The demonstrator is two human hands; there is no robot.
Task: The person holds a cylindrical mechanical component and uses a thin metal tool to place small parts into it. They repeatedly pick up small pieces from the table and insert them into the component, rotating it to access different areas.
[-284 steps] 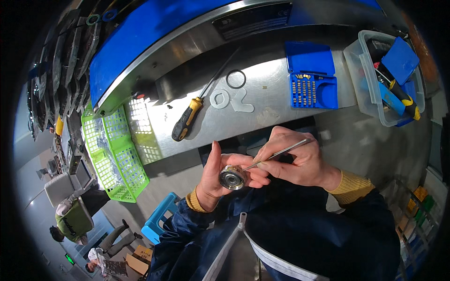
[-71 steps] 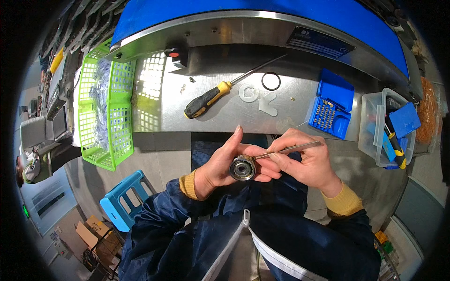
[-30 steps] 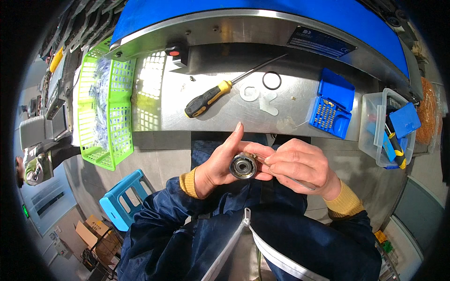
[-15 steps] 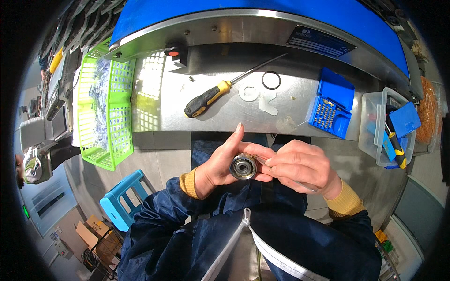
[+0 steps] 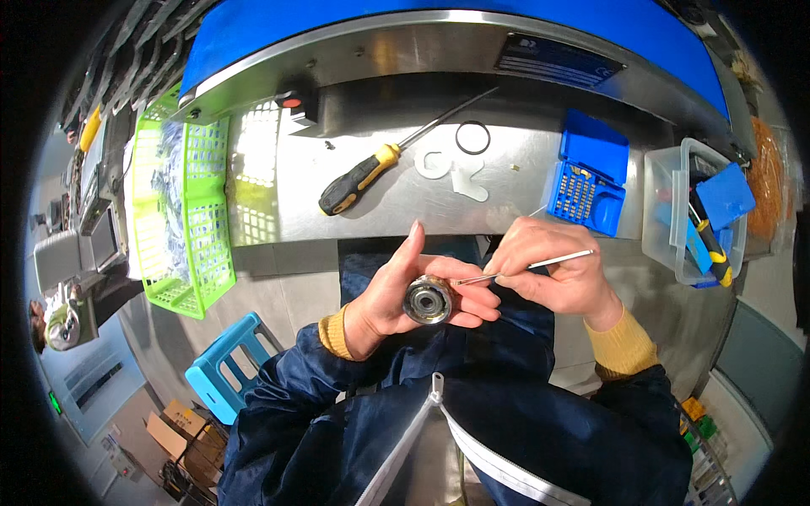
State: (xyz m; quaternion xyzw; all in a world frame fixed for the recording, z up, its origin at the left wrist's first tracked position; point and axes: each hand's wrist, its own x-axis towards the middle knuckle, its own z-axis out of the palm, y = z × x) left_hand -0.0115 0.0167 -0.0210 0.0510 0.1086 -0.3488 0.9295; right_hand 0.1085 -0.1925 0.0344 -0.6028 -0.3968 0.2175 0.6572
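In my left hand [image 5: 390, 291], palm up with the thumb raised, sits a round metal bearing part [image 5: 428, 302]. Its ringed end face points up, and brownish grease or dirt shows along its upper edge. My right hand [image 5: 553, 266] pinches a slim metal rod-like tool [image 5: 560, 259]; whether it is tweezers or a pick cannot be made out. The tool's thin tip meets or nearly meets the right side of the bearing part. On the steel bench ahead lie a black-and-yellow screwdriver [image 5: 359, 180], a black rubber ring [image 5: 472, 125], and two flat pale pieces, one a ring [image 5: 419, 166], the other irregular [image 5: 467, 182].
A blue bit case [image 5: 609, 214] stands open at the bench's right, beside a clear plastic bin [image 5: 662, 211] of tools. Left are a green basket [image 5: 207, 240] and a light-blue stool [image 5: 213, 384]. A steel-edged blue surface [image 5: 405, 17] overhangs the back.
My right hand has turned and lifted, and the slim tool now slants across it with its rear end showing. My left hand keeps the bearing part. The whole view has shifted slightly.
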